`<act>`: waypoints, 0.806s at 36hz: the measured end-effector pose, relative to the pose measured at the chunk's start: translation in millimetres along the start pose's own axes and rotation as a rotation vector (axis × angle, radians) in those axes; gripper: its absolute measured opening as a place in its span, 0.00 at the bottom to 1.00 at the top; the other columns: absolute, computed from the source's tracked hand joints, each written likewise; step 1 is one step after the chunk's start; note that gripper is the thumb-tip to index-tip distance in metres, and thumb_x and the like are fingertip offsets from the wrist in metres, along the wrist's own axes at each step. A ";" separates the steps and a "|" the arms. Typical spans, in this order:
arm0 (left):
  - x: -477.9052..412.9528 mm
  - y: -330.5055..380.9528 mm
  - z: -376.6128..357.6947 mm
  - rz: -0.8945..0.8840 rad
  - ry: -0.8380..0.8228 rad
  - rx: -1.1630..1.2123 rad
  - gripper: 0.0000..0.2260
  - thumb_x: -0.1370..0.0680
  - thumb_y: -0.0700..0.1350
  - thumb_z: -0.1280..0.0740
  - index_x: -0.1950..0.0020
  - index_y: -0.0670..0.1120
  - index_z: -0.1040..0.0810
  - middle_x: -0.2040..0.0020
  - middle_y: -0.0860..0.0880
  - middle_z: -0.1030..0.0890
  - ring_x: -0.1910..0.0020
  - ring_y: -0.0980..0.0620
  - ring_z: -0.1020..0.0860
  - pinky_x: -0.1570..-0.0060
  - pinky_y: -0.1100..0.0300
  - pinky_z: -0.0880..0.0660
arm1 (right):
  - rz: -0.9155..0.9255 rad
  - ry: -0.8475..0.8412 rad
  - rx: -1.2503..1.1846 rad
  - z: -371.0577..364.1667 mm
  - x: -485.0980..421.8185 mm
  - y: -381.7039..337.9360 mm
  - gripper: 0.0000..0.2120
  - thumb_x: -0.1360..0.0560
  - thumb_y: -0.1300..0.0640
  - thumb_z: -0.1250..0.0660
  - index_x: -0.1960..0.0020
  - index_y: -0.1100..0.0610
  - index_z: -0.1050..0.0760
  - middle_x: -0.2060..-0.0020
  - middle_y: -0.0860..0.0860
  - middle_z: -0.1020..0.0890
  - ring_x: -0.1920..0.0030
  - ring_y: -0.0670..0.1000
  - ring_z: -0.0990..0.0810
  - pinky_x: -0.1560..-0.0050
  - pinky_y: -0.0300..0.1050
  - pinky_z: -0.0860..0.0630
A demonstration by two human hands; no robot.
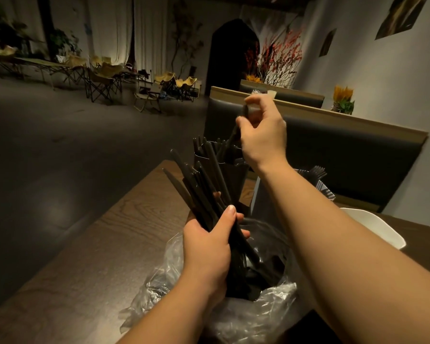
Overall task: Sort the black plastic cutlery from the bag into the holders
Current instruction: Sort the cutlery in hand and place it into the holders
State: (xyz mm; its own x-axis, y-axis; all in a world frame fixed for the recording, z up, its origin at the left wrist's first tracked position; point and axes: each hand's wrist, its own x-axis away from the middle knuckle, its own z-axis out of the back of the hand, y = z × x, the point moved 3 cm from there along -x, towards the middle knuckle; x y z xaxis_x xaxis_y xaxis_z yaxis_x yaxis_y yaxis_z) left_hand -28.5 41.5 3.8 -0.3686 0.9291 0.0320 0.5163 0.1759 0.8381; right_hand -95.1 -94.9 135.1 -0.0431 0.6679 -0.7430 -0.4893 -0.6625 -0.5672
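Crinkled clear bag [258, 319] on my wood-grain worktop [97, 256].
Above it my left grip [209, 247] clasps a fan of slim black cutlery [196, 192]; beyond, my right grip [263, 135] pinches one piece [233, 137] over the holder [233, 172].

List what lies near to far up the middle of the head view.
Clear plastic bag → left hand gripping a bundle of black cutlery → black holder, right hand pinching one cutlery piece above it → padded bench backrest.

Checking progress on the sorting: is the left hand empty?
No, the left hand grips a bundle of black cutlery above the bag.
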 end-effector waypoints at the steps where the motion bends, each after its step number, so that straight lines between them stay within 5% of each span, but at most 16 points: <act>1: 0.2 0.3 -0.2 0.002 -0.001 0.006 0.11 0.21 0.44 0.30 0.42 0.39 0.20 0.57 0.44 0.14 0.62 0.45 0.15 0.63 0.59 0.20 | -0.002 -0.059 0.056 -0.7 0.8 2.3 0.14 0.22 0.59 0.31 0.37 0.53 0.26 0.45 0.48 0.21 0.45 0.47 0.23 0.48 0.39 0.22; 7: 2.6 -0.9 -2.0 0.026 -0.047 -0.016 0.11 0.22 0.44 0.29 0.43 0.39 0.19 0.56 0.43 0.13 0.62 0.45 0.15 0.63 0.57 0.19 | 0.030 -0.420 0.390 -7.2 9.8 11.1 0.08 0.22 0.54 0.30 0.43 0.51 0.17 0.47 0.50 0.16 0.45 0.50 0.19 0.42 0.51 0.20; 11: 5.1 -2.8 -2.1 0.068 -0.100 -0.057 0.11 0.22 0.45 0.29 0.47 0.38 0.17 0.57 0.43 0.13 0.59 0.44 0.14 0.60 0.55 0.18 | 0.045 -0.592 0.672 1.8 9.8 10.9 0.16 0.20 0.50 0.35 0.33 0.43 0.24 0.30 0.49 0.27 0.29 0.56 0.35 0.31 0.56 0.34; 13: 5.3 -3.2 -2.7 0.077 -0.114 -0.070 0.11 0.22 0.45 0.29 0.45 0.39 0.17 0.56 0.44 0.13 0.59 0.45 0.14 0.59 0.56 0.19 | 0.043 -0.592 0.601 17.5 13.0 0.7 0.18 0.18 0.50 0.38 0.28 0.45 0.28 0.28 0.48 0.29 0.26 0.55 0.38 0.28 0.57 0.36; 16: 5.3 -3.0 -3.8 0.088 -0.131 -0.063 0.11 0.22 0.44 0.29 0.44 0.39 0.18 0.55 0.45 0.13 0.58 0.45 0.14 0.60 0.57 0.19 | -0.016 -0.465 0.346 48.7 31.8 -17.4 0.12 0.18 0.49 0.38 0.38 0.49 0.22 0.45 0.46 0.18 0.43 0.45 0.22 0.42 0.42 0.24; 19: 6.4 -3.1 -5.3 0.090 -0.156 -0.033 0.09 0.22 0.42 0.29 0.44 0.39 0.18 0.54 0.43 0.13 0.58 0.44 0.14 0.60 0.57 0.19 | -0.154 -0.576 0.267 64.0 58.3 -21.1 0.10 0.20 0.44 0.36 0.52 0.49 0.20 0.61 0.45 0.18 0.60 0.42 0.20 0.58 0.38 0.24; 23: 10.5 -5.6 -9.5 0.071 -0.212 -0.026 0.09 0.23 0.39 0.29 0.43 0.42 0.18 0.53 0.43 0.13 0.54 0.45 0.14 0.58 0.54 0.18 | -0.284 -0.747 0.150 66.1 83.8 -14.1 0.08 0.24 0.49 0.28 0.55 0.54 0.18 0.64 0.51 0.16 0.64 0.46 0.17 0.62 0.46 0.19; 29: 12.6 -5.4 -10.6 0.092 -0.259 -0.018 0.09 0.22 0.40 0.31 0.43 0.41 0.18 0.52 0.43 0.13 0.55 0.44 0.14 0.60 0.58 0.19 | -0.433 -0.637 -0.204 72.1 88.9 -2.0 0.08 0.21 0.60 0.31 0.54 0.65 0.21 0.59 0.61 0.16 0.63 0.49 0.16 0.69 0.39 0.22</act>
State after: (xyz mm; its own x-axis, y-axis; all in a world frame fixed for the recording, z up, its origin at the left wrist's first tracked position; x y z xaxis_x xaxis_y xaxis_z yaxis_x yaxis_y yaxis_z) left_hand -44.1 48.8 5.5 -0.1092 0.9936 -0.0302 0.5238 0.0833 0.8477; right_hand -160.7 -9.7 95.8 -0.4058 0.9046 -0.1303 -0.4099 -0.3076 -0.8587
